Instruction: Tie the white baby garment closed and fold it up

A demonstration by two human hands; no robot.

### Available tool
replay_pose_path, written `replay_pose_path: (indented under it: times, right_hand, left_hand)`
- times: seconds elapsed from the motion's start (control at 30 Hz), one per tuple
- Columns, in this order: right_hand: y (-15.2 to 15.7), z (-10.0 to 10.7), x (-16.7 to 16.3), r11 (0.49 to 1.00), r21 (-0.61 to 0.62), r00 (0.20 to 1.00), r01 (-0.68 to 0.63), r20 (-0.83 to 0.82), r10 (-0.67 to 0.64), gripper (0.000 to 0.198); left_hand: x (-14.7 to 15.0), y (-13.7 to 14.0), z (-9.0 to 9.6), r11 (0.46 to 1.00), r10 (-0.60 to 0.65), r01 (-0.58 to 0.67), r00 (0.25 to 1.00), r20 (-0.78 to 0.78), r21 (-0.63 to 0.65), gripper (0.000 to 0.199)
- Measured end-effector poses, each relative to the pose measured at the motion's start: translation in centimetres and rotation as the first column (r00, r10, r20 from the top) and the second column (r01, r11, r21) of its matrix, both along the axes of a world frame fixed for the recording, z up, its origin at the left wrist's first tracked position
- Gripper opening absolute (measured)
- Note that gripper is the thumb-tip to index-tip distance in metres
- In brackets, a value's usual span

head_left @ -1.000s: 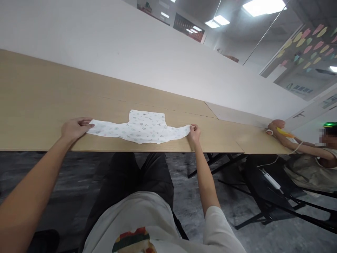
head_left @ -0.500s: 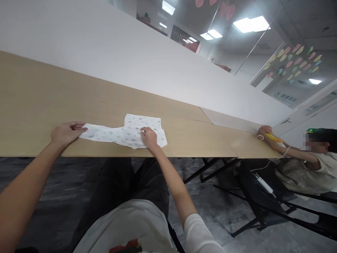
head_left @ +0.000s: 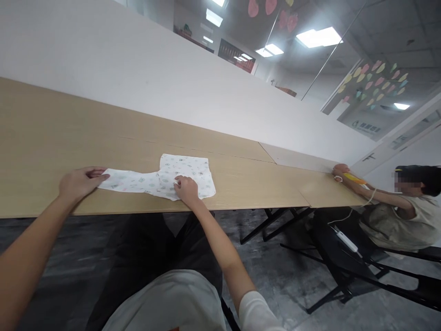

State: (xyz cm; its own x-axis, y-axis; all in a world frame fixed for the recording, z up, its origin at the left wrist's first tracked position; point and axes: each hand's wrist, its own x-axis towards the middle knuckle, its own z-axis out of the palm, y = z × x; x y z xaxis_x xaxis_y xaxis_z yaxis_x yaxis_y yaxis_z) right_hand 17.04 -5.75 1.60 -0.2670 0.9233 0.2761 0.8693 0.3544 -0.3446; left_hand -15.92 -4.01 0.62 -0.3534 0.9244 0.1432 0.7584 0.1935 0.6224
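A white baby garment (head_left: 184,168) with small printed figures lies flat on the wooden table (head_left: 237,184). Its wide part is to the right, and a long narrow part stretches left. At the far left end, my left hand (head_left: 77,184) pinches the narrow part's edge between thumb and fingers. My right hand (head_left: 187,189) lies on the wide part near its lower edge, fingers curled in against the fabric. The underside of the cloth is hidden.
A white wall (head_left: 138,82) runs behind the table. At the far right another person (head_left: 403,216) sits with arms on the table, holding a doll-like thing (head_left: 342,170). A black chair (head_left: 337,257) carries a white power strip (head_left: 346,240).
My right hand has slid a little left over the cloth. My left hand keeps its hold at the narrow end. The whole view has shifted slightly.
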Motion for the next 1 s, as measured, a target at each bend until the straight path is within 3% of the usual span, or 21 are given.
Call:
replay_pose_path:
  times: [0.13,0.27,0.47,0.6,0.7,0.83,1.0]
  right_hand:
    - [-1.3,-0.4,0.1,0.998,0.060,1.000,-0.014,0.007,0.013,0.024]
    - [-4.1,-1.7,1.0,0.978,0.197,0.979,0.063,-0.203,-0.022,0.017]
    - [-8.0,-4.8,4.2,0.889,0.293,0.778,0.352,-0.620,-0.104,0.021]
    - [-9.1,-5.7,5.4,0.866,0.264,0.689,0.424,-0.715,-0.120,0.022]
    - [-9.0,-5.1,5.7,0.893,0.191,0.721,0.406,-0.668,-0.185,0.020]
    - [-6.4,-2.3,5.8,0.940,0.057,0.849,0.335,-0.450,-0.276,0.022]
    - [-1.0,1.0,5.8,0.984,-0.011,0.972,0.176,-0.154,-0.176,0.027]
  left_hand:
    - [0.2,-0.2,0.2,1.000,-0.001,0.001,1.000,0.019,-0.014,0.058]
    - [0.3,-0.2,0.3,0.999,-0.013,0.015,0.999,0.043,-0.034,0.058]
    - [0.3,-0.2,0.5,0.998,-0.016,0.017,1.000,0.019,-0.056,0.060]
    - [0.5,-0.4,0.6,0.999,-0.013,0.013,1.000,0.017,-0.049,0.061]
    - [0.6,-0.6,0.8,0.999,0.005,-0.004,1.000,0.003,-0.053,0.060]
    - [0.6,-0.7,0.7,0.999,0.004,-0.004,1.000,0.003,-0.053,0.057]
    - [0.3,-0.4,0.2,1.000,-0.011,0.011,1.000,0.028,-0.017,0.054]
